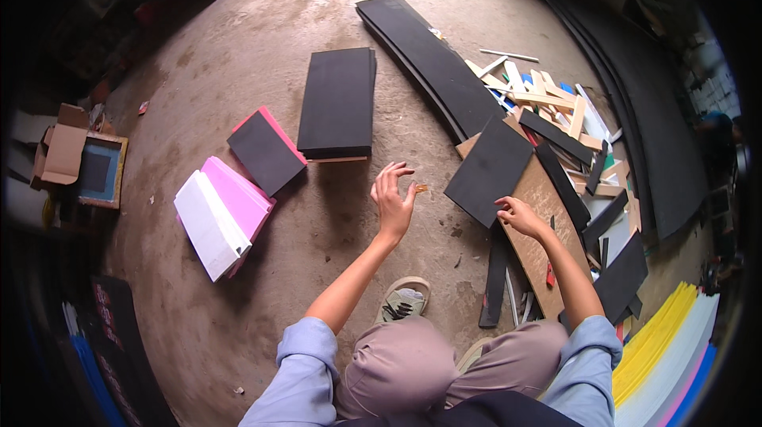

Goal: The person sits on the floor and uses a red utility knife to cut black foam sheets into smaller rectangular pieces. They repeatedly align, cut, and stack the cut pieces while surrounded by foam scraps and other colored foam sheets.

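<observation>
My left hand point(392, 198) is raised over the floor with its fingers apart. A small orange-brown scrap point(421, 188) shows right beside its thumb tip; whether it touches the thumb or lies on the floor I cannot tell. My right hand point(521, 217) has its fingers curled at the near right edge of a black rectangular foam-like sheet point(490, 171), pinching it. That sheet lies tilted across a brown wooden board point(543, 246). Ahead of my left hand stands a neat stack of black sheets point(337, 101).
Left are a black-topped pink stack point(267, 151), pink sheets point(236, 193) and white sheets point(208, 225). Long black strips point(435, 62) lie ahead. Mixed offcuts point(556, 101) pile up on the right, near yellow sheets point(655, 340). A cardboard box point(63, 153) sits far left.
</observation>
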Tool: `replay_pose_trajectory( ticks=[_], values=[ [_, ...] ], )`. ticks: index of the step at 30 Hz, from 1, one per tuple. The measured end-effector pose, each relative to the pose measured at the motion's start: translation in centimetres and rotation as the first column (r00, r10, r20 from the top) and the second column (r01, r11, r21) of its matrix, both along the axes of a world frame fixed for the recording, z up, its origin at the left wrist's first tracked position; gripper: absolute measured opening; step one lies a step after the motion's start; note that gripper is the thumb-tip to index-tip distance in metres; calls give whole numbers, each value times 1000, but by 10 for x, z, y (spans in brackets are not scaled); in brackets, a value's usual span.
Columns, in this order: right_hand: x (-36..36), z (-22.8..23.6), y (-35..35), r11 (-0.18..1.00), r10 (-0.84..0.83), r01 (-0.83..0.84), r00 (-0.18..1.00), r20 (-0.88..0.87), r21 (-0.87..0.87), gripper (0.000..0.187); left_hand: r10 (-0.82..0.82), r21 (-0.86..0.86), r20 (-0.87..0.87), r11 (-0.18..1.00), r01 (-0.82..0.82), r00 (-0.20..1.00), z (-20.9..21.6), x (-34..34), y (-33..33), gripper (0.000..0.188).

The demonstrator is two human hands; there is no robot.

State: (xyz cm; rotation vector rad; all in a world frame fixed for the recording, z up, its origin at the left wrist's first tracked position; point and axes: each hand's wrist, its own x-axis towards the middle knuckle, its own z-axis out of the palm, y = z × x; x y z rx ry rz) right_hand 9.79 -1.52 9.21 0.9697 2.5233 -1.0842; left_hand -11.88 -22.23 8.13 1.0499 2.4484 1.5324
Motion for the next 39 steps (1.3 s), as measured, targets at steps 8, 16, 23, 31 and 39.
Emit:
replay_pose_trajectory(
  ticks=[8, 16, 23, 31, 39],
  values=[
    [193, -67, -9, 696, -528, 590, 807, -265, 410, 31, -651, -199, 89, 730, 654, 754, -56, 119, 44, 23],
    [208, -94, -19, 663, -498, 519, 844, -199, 539, 54, -577, -151, 85, 798, 583, 812, -76, 134, 51, 17],
    [248, -70, -40, 491, -573, 758, 652, -497, 429, 43, -551, 4, 101, 833, 554, 828, -66, 188, 106, 11],
    [453, -55, -114, -216, -862, 976, -180, -474, 22, 32, -901, 86, 428, 110, 990, 63, -72, 387, 142, 39],
    [480, -46, -195, -440, -847, 879, -474, -242, -182, 33, -731, -138, 647, 168, 976, 217, -86, 462, 146, 54]
  ],
)
